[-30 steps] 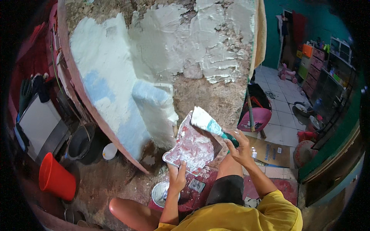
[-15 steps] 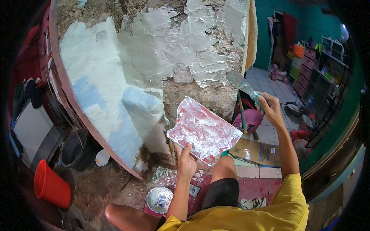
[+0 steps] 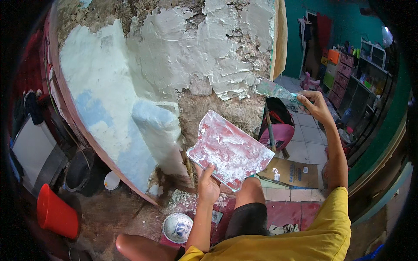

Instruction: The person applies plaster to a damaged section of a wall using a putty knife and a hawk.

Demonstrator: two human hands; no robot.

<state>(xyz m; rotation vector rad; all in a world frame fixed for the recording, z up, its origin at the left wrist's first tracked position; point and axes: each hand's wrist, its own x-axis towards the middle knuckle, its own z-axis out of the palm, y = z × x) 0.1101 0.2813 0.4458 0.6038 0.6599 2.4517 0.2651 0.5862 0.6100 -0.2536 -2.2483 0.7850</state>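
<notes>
My left hand (image 3: 208, 188) grips the lower edge of a flat red board (image 3: 233, 148) smeared with white plaster, its face tilted up in front of the wall. Up at the right, my right hand (image 3: 314, 105) is closed round the handle of a putty knife (image 3: 278, 90). The knife's smeared blade lies against the wall's right edge, at the ragged lower border of the fresh plaster. The wall (image 3: 204, 48) carries rough pale putty, with bare brown patches above and below. Between my left forearm and left knee, a white tub (image 3: 177, 228) holds white paste on the floor.
A red bucket (image 3: 56, 211), a black bucket (image 3: 82, 172) and a white lid (image 3: 112, 180) stand at the left. Flattened cardboard (image 3: 291, 172) lies right of my knee, below a pink basin (image 3: 278, 137). A wooden handle (image 3: 271, 130) leans there. Drawers and shelves line the far right.
My right hand has moved up and slightly right, and the putty knife has turned flatter, its blade still at the wall's edge. The board stays almost still in my left hand. The view has shifted slightly.
</notes>
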